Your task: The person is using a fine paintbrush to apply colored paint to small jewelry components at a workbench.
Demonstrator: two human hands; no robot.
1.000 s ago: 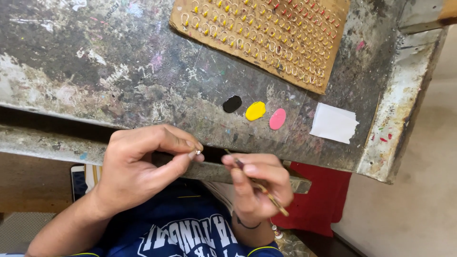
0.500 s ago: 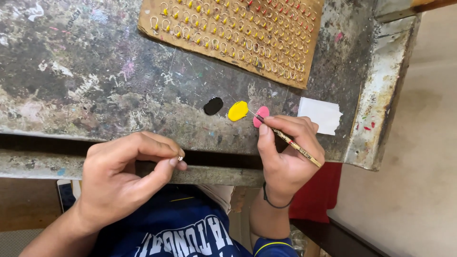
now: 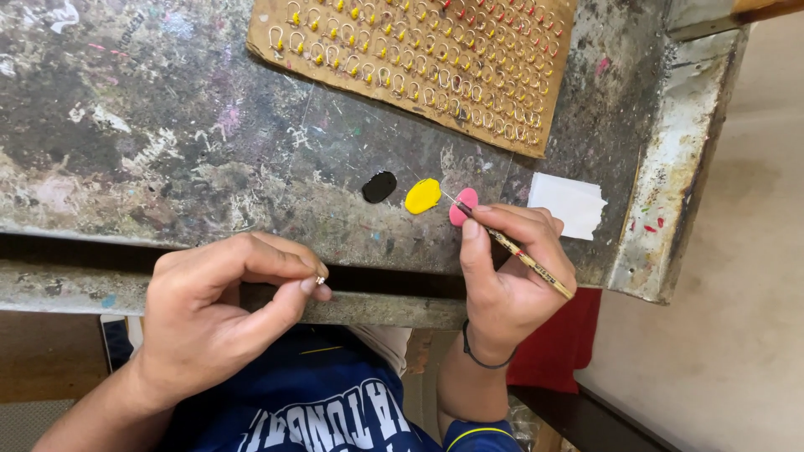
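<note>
My right hand [image 3: 511, 272] grips a thin paintbrush [image 3: 517, 255], its tip dipped into a pink paint blob [image 3: 462, 205] on the worn metal table [image 3: 167, 151]. A yellow blob [image 3: 422, 196] and a black blob [image 3: 379, 186] lie just left of the pink one. My left hand [image 3: 222, 305] pinches a tiny metal ring piece [image 3: 319, 280] between thumb and forefinger at the table's near edge. A brown cardboard sheet [image 3: 419, 63] at the back holds rows of small hooks with yellow and red painted tips.
A white paper scrap [image 3: 571, 203] lies right of the paint blobs. The table's raised metal rim [image 3: 674, 184] runs along the right side, with pale floor beyond. A red cloth [image 3: 557, 351] hangs below the table near my lap.
My right hand moved from near my lap up and right to the pink paint and dipped the brush. My left hand keeps its pinch at the table edge.
</note>
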